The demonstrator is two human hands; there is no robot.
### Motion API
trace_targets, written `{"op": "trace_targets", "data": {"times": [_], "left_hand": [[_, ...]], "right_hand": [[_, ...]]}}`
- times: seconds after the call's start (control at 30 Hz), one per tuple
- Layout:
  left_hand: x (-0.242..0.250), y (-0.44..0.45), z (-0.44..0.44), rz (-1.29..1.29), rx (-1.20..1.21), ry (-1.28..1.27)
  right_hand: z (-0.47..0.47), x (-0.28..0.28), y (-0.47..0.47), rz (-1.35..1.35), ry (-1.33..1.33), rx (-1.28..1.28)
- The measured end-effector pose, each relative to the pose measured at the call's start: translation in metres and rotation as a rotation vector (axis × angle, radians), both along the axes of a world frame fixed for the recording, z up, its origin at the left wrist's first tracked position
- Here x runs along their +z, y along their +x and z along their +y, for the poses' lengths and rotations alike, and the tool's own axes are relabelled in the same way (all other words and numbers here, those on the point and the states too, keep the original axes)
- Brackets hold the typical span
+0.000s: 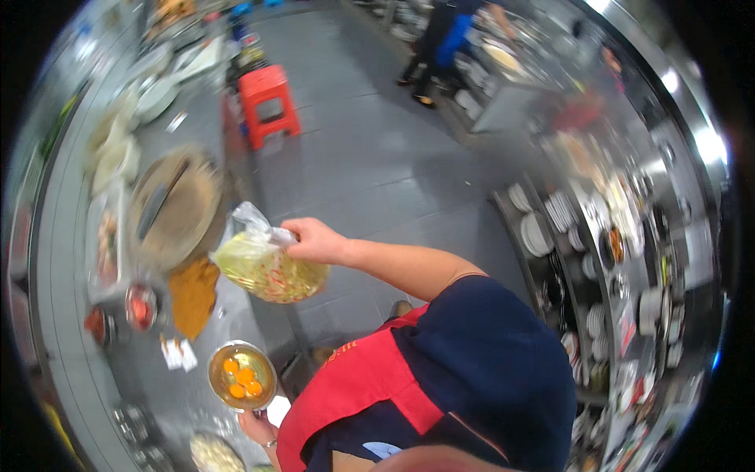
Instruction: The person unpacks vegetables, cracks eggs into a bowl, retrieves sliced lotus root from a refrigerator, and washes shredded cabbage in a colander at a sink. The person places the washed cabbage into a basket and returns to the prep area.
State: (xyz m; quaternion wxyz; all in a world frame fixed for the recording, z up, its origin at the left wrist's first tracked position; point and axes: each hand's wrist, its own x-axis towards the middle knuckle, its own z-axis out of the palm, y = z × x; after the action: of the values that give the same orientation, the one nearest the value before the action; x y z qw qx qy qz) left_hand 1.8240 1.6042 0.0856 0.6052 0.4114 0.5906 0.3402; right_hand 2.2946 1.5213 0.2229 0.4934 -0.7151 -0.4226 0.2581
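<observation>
My right hand (315, 239) grips the gathered neck of a clear plastic bag (274, 268) that bulges with pale yellow-green shredded food and bears red print. The bag hangs in front of me, by the counter's edge. Lower down, my left hand (256, 428) holds the rim of a round metal bowl (242, 376). Several raw egg yolks (242, 376) float in clear egg white inside it. Something white (277, 410) shows beside that hand, too unclear to name.
The steel counter (141, 371) carries a round chopping block (183, 206) with a cleaver (154, 206), an orange-brown cloth (193, 295), jars (141, 307) and a food tray (109, 242). A red stool (268, 103) stands on the floor. Dish shelves (537, 233) line the right; another person (445, 41) works beyond.
</observation>
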Motion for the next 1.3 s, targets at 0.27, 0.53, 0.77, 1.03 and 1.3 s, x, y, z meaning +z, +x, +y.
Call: {"op": "trace_targets", "data": {"times": [0.27, 0.53, 0.77, 1.03, 1.3], "left_hand": [[0.007, 0.216, -0.088, -0.108, -0.601, 0.145], [0.068, 0.468, -0.223, -0.285, -0.805, -0.275], [0.079, 0.66, -0.328, -0.235, -1.171, -0.254], [0.064, 0.84, -0.446, -0.137, -1.571, -0.346], [0.048, 0.941, -0.65, -0.132, -1.871, -0.405]], "right_hand": [[-0.388, -0.008, 0.152, 0.085, -0.087, -0.738], [-0.682, 0.018, 0.224, -0.091, 0.046, -1.459], [-0.82, 0.042, 0.27, 0.056, 0.454, -1.778], [-0.912, 0.054, 0.283, 0.175, 0.444, -2.026], [-1.043, 0.043, 0.318, 0.15, 0.599, -2.23]]}}
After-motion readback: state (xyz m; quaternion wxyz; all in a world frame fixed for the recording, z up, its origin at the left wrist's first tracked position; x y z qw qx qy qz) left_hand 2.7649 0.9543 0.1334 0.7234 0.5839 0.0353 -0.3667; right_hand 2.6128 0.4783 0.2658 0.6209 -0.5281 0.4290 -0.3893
